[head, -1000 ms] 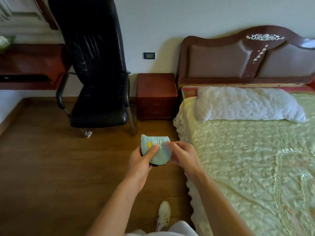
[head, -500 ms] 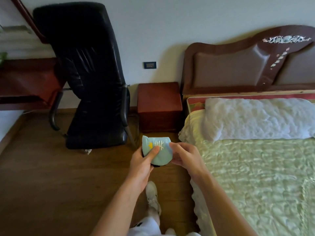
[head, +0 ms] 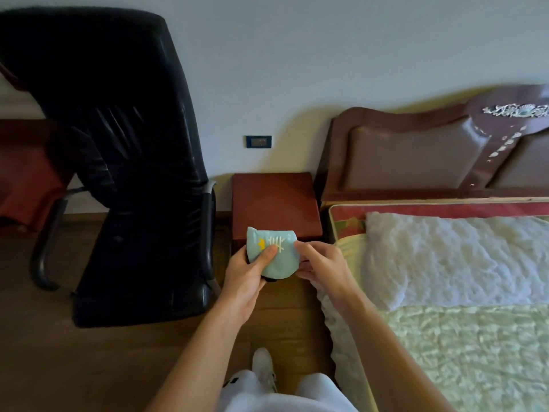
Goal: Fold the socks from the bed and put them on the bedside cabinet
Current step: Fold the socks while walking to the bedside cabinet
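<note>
1. Here the folded socks (head: 272,251), a pale blue bundle with a yellow and white motif and a dark layer showing at its lower edge, are held in the air between both hands, in front of the near edge of the bedside cabinet (head: 274,200) and above the wooden floor (head: 89,367).
2. The left hand (head: 245,273) cups the bundle from below and the left, its thumb pressed flat across the printed face; its fingers are closed around the socks.
3. The right hand (head: 319,264) pinches the right edge of the bundle between thumb and curled fingers (how far the fingers reach behind the fabric cannot be told).
4. The cabinet top appears bare, standing between the black office chair (head: 124,179) and the bed (head: 445,307), just beside the headboard (head: 416,153).
5. Judged risk: the fold is kept only by the pressure of the two hands, so letting go of one edge before the bundle rests on the wood may let it spring open.
6. Judged risk: the bundle hangs short of the cabinet, so an early release would drop it to the floor or leave it overhanging the front edge (soft fabric slides readily on polished wood).
7. Judged risk: the chair's armrest stands close on the left and could catch the left forearm on a reach forward.
</note>
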Available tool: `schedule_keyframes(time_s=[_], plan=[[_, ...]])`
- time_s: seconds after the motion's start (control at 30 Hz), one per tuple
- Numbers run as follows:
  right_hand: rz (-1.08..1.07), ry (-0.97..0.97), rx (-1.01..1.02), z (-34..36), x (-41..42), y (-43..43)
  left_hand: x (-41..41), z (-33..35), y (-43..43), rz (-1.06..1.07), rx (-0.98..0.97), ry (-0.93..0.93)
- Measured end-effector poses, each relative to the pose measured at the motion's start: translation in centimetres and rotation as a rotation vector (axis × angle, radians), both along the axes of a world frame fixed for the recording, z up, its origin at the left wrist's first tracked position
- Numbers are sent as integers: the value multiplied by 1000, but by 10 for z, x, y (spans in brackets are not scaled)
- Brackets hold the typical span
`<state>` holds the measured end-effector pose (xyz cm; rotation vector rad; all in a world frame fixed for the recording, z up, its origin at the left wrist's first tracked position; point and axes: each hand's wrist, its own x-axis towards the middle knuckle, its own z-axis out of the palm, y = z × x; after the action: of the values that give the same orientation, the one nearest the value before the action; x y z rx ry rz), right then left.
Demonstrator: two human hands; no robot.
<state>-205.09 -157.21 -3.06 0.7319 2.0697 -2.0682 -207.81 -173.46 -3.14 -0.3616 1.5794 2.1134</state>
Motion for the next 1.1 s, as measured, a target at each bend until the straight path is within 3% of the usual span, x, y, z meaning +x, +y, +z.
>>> schedule_keyframes(time_s=[0.47, 0.9, 1.1], plan=[[-8, -43, -14, -15, -178, 32, -177, -24, 30, 19, 41, -80], [74, -64, -49, -33, -382, 130, -369, -39, 130, 129, -2, -96], [117, -128, -46, -44, -434, 153, -418, -44, 155, 182, 21, -93]])
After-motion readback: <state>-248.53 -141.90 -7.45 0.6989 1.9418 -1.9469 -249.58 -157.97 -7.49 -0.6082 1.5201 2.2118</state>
